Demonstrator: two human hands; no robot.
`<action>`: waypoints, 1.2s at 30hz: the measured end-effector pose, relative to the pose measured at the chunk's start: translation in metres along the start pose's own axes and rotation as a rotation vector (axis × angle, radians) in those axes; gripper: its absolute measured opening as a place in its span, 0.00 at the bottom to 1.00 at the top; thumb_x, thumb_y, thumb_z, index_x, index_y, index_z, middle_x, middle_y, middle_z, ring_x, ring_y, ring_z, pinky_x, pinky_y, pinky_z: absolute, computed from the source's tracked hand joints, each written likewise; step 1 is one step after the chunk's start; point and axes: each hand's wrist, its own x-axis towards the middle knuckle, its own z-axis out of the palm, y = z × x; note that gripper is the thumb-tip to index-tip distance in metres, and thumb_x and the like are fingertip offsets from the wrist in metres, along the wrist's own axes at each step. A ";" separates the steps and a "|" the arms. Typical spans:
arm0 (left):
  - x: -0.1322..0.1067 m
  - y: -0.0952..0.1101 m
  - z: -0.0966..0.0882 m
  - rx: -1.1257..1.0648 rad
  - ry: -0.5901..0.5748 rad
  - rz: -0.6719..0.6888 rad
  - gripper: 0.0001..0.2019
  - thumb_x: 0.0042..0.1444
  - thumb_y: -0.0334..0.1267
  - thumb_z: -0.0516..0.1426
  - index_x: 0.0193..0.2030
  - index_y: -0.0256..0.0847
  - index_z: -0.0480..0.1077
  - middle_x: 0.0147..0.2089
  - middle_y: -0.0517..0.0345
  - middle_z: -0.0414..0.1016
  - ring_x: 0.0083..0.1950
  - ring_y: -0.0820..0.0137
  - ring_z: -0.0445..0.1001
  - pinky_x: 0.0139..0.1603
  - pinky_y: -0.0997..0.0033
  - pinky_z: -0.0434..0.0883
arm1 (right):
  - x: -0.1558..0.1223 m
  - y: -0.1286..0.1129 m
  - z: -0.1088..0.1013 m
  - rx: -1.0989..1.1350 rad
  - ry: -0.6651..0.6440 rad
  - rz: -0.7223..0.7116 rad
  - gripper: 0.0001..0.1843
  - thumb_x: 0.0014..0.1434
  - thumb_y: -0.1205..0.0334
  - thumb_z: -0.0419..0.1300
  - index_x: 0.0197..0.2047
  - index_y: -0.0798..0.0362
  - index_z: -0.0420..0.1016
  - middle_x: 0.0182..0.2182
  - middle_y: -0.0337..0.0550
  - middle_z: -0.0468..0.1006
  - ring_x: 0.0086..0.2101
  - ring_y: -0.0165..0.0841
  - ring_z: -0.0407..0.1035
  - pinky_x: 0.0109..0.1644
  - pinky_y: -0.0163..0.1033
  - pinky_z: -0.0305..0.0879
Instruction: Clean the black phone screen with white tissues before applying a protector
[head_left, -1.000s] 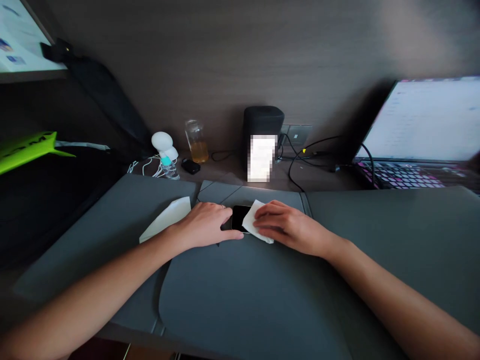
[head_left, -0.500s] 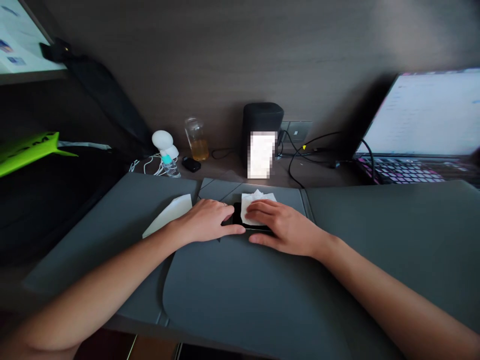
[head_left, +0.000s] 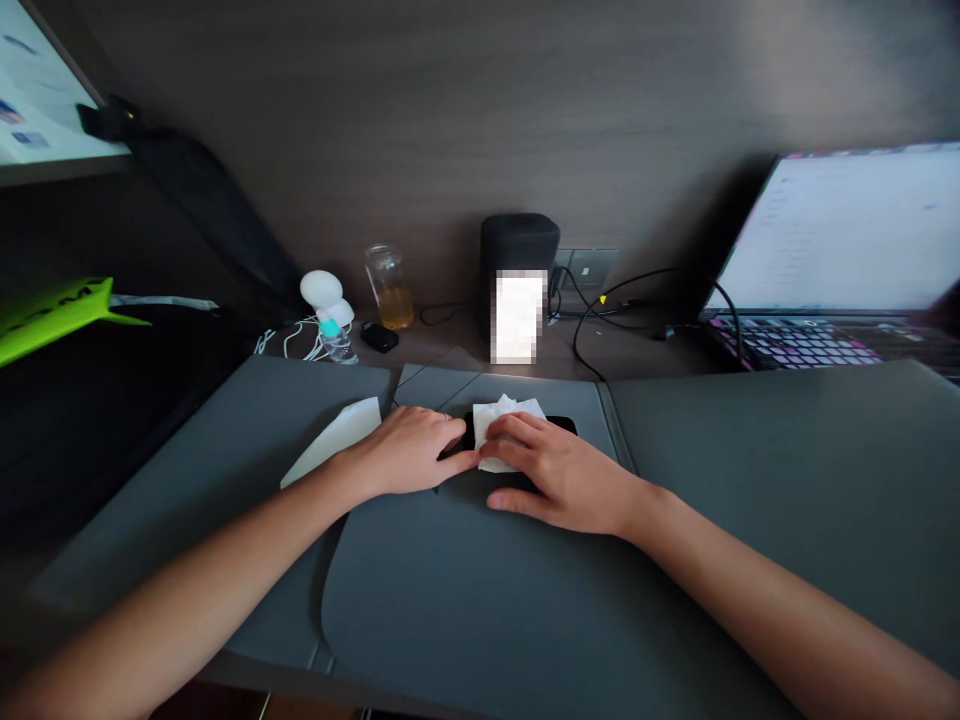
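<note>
"Head view, the only one up: a dark phone (head_left: 562,426) on the grey mat (head_left: 487,590), between the two hands, largely hidden under a white tissue (head_left: 507,408)!"

"And the left hand (head_left: 410,452)?"

"Curled round the phone's left end, fingers far side, thumb near side. Looks like a steadying grip, though how tight I can't tell."

"Right hand (head_left: 566,475)?"

"Fingers laid over the tissue, thumb well apart, no pinch there. The phone's right end pokes out bare!"

"So which step?"

"Wiping the phone, I'd say, tissue on its middle."

"What does the next move call for?"

"In my judgement, a secure left hold, and light, even right-hand pressure towards that bare end."
</note>
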 end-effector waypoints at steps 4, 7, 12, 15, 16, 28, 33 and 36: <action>-0.001 0.001 -0.002 -0.007 -0.003 0.017 0.18 0.65 0.52 0.51 0.31 0.42 0.67 0.30 0.59 0.75 0.31 0.66 0.73 0.28 0.67 0.55 | 0.000 -0.002 -0.001 0.040 -0.002 -0.002 0.22 0.66 0.49 0.55 0.56 0.54 0.72 0.48 0.51 0.70 0.50 0.40 0.64 0.57 0.49 0.63; -0.002 0.001 -0.003 -0.017 -0.001 0.025 0.16 0.64 0.51 0.51 0.32 0.42 0.67 0.30 0.59 0.75 0.31 0.66 0.73 0.28 0.67 0.55 | 0.003 -0.003 0.001 0.033 0.019 -0.019 0.21 0.66 0.50 0.55 0.56 0.55 0.73 0.48 0.51 0.70 0.50 0.40 0.64 0.57 0.50 0.64; -0.002 0.001 -0.003 -0.006 0.003 0.020 0.14 0.63 0.47 0.51 0.32 0.42 0.67 0.30 0.59 0.76 0.31 0.66 0.73 0.28 0.67 0.55 | 0.004 0.000 0.005 0.011 0.047 -0.041 0.18 0.68 0.55 0.54 0.55 0.54 0.73 0.48 0.51 0.70 0.49 0.40 0.65 0.57 0.51 0.64; -0.002 0.001 -0.002 -0.006 0.003 0.013 0.14 0.61 0.49 0.53 0.31 0.42 0.67 0.30 0.58 0.75 0.31 0.66 0.73 0.28 0.67 0.55 | 0.002 0.002 0.002 0.015 0.046 -0.026 0.17 0.69 0.56 0.52 0.53 0.54 0.74 0.46 0.50 0.71 0.48 0.39 0.67 0.58 0.50 0.63; -0.002 0.000 -0.002 -0.010 0.003 0.015 0.14 0.61 0.50 0.53 0.31 0.42 0.67 0.30 0.58 0.75 0.31 0.66 0.72 0.28 0.67 0.55 | 0.002 0.002 0.002 0.014 0.043 -0.022 0.17 0.69 0.55 0.52 0.53 0.54 0.75 0.46 0.49 0.71 0.48 0.38 0.67 0.58 0.50 0.62; -0.002 0.002 -0.006 -0.061 -0.023 0.010 0.18 0.63 0.53 0.52 0.31 0.42 0.65 0.29 0.60 0.74 0.29 0.67 0.70 0.27 0.67 0.52 | 0.003 0.003 0.000 -0.010 0.014 -0.051 0.17 0.69 0.57 0.52 0.53 0.53 0.76 0.48 0.50 0.70 0.49 0.39 0.64 0.58 0.50 0.62; -0.002 0.001 -0.004 -0.048 0.007 0.021 0.14 0.62 0.49 0.52 0.31 0.43 0.67 0.29 0.61 0.74 0.29 0.68 0.70 0.27 0.66 0.51 | 0.006 0.000 0.002 -0.063 0.014 -0.047 0.20 0.67 0.54 0.55 0.58 0.51 0.73 0.50 0.52 0.68 0.50 0.41 0.64 0.58 0.53 0.62; -0.002 0.001 -0.004 -0.036 0.003 0.028 0.13 0.61 0.48 0.53 0.31 0.43 0.66 0.29 0.61 0.74 0.29 0.68 0.70 0.27 0.66 0.52 | 0.004 0.002 0.002 -0.048 0.010 -0.057 0.19 0.68 0.55 0.53 0.57 0.52 0.74 0.50 0.51 0.69 0.50 0.41 0.65 0.60 0.53 0.61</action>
